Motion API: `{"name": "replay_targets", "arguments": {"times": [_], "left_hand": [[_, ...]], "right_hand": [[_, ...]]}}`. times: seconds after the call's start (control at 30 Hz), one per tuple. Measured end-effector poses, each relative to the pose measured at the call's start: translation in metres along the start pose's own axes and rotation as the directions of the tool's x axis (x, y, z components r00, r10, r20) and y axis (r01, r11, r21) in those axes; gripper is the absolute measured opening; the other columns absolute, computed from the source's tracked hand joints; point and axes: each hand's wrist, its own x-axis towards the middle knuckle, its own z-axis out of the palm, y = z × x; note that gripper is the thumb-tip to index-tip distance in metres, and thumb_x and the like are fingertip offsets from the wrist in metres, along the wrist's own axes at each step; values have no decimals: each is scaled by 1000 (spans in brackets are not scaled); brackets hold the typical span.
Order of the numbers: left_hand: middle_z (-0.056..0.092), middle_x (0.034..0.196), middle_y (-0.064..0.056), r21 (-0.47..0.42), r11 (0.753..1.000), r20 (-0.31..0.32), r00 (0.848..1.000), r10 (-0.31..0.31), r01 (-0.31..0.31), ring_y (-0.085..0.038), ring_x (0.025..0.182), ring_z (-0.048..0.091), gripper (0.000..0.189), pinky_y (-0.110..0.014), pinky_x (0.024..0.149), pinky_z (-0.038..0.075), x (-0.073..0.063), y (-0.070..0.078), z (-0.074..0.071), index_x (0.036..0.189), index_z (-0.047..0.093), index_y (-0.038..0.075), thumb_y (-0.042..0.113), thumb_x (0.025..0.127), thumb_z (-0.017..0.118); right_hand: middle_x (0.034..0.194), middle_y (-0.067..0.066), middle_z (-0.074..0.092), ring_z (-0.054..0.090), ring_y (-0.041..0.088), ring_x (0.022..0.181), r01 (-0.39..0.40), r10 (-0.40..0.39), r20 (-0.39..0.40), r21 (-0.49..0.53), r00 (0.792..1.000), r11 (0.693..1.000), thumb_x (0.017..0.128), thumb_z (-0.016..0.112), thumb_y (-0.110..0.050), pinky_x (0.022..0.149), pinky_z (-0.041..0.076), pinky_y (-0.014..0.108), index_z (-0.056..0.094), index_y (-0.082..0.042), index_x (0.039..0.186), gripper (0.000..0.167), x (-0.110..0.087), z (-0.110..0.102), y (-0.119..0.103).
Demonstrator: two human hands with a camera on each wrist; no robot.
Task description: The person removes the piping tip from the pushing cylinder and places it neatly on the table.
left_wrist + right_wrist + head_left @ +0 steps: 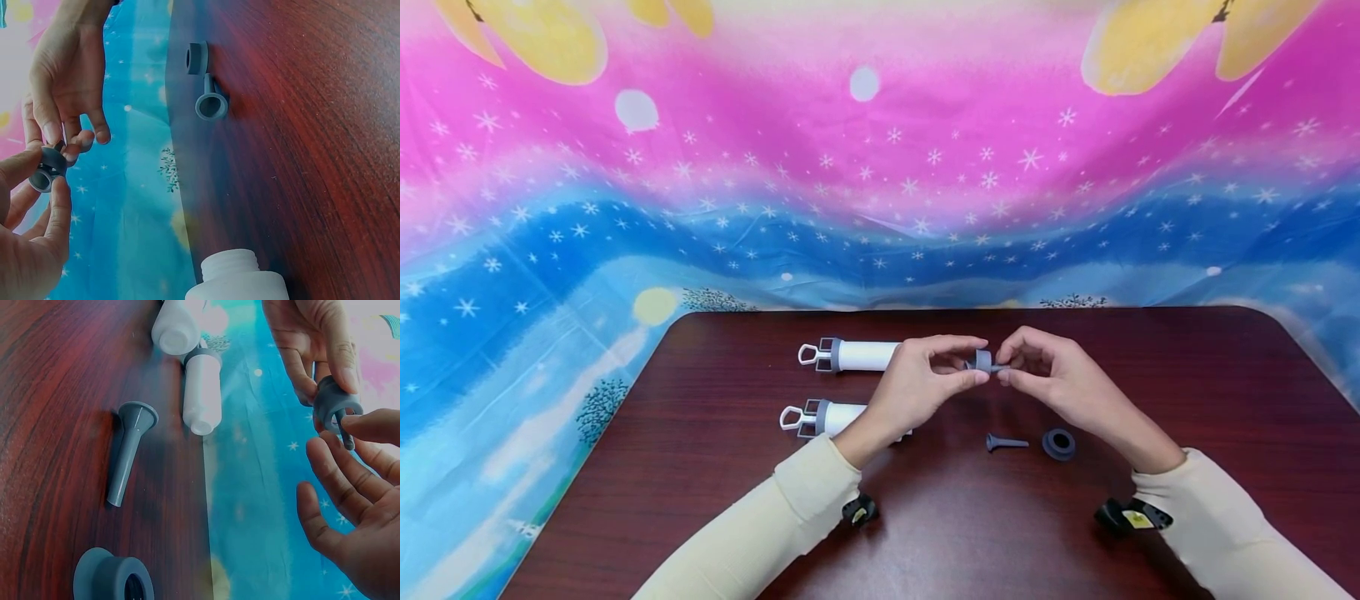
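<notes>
Over the table, my left hand (917, 375) pinches a grey ring cap (334, 400) between thumb and fingers. A grey funnel-shaped nozzle sits through the cap, its flared end (41, 181) facing the left hand and its narrow stem (345, 434) poking out the other side. My right hand (1048, 367) pinches that stem with thumb and fingertips. On the table below lie a second grey nozzle (1007, 442) and a second grey ring cap (1059, 444).
Two white cylinders with grey collars and white pull handles lie at the left, a far one (868, 356) and a near one (842, 417) partly behind the left hand. A patterned cloth (880, 167) hangs behind the dark wooden table (1210, 392).
</notes>
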Motion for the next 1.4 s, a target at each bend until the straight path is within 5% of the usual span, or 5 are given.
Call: {"name": "replay_targets", "arguments": {"times": [0.83,1.07,1.4], "left_hand": [[81,98,1,-4,998,0,998,-69,69,-6,82,73,36,-22,73,57,3,-1,-3,123,79,17,23,87,87],[81,91,-2,-39,995,19,996,-86,87,-8,77,75,36,-40,78,63,4,1,-2,123,79,15,21,89,86],[81,91,-2,-65,992,36,994,-105,107,-9,76,75,36,-27,73,62,4,3,-2,123,79,13,20,89,85]], "right_hand": [[109,-3,70,68,10,93,173,-194,-96,-187,976,967,90,81,-4,83,56,27,68,-16,117,33,1,9,0],[111,-4,69,67,7,95,209,-232,-100,-201,968,957,88,82,-1,84,55,25,69,-15,116,34,2,11,0],[110,-2,70,67,10,95,217,-241,-107,-192,965,957,91,81,-5,84,55,25,70,-16,116,29,2,13,-3]]}}
